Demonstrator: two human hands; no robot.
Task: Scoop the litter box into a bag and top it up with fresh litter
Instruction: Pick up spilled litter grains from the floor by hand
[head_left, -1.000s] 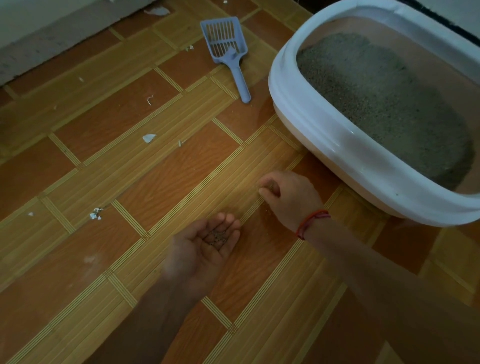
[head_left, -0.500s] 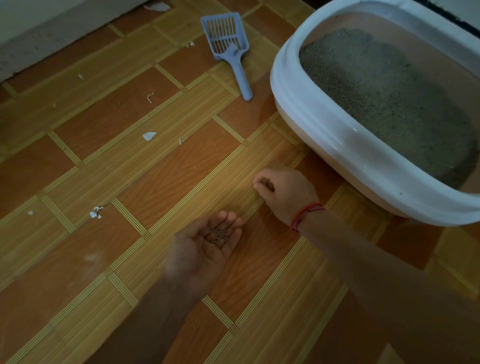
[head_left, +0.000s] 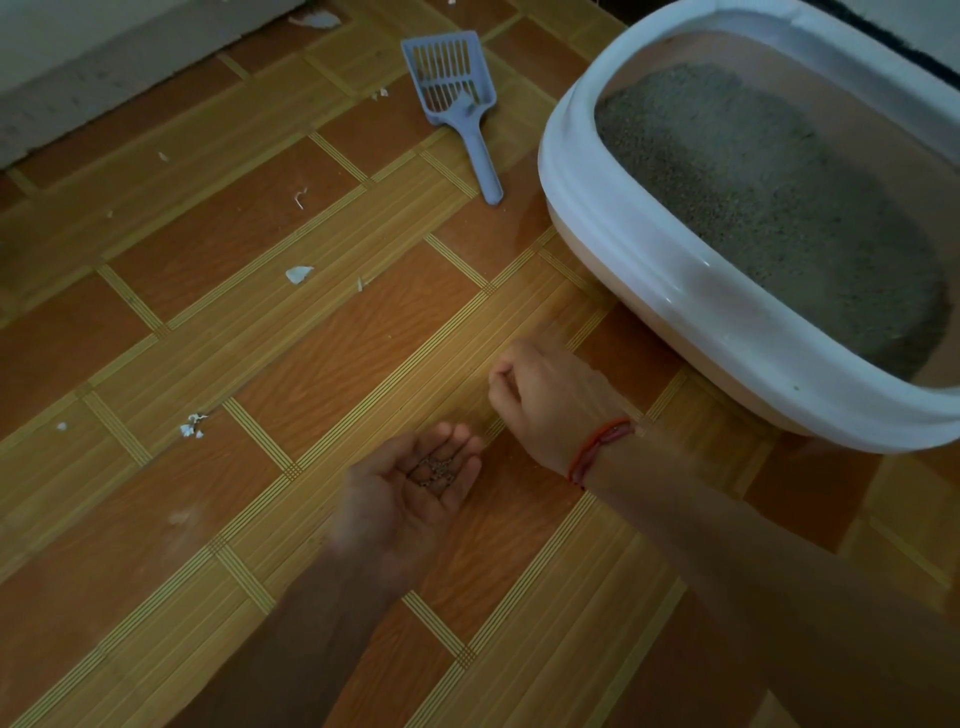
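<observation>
Head cam: litter box (head_left: 675, 291) sits at the floor's (head_left: 311, 364) far right corner, grey litter (head_left: 769, 197) inside. Scoop (head_left: 457, 88) lies flat just left of it, untouched. Left hand (head_left: 410, 493) is palm up, fingers together and gently cupped, carrying a few grains (head_left: 434, 470). Right hand (head_left: 545, 400) is near the box, fingers curled in against the thumb; can't tell if anything's pinched. White scraps (head_left: 298, 274) dot the left side.

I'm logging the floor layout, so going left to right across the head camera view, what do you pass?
White scrap cluster → left hand, cupped with litter grains → right hand → litter box. The scoop is left out: farther back, it spans the same stretch as the left hand.
</observation>
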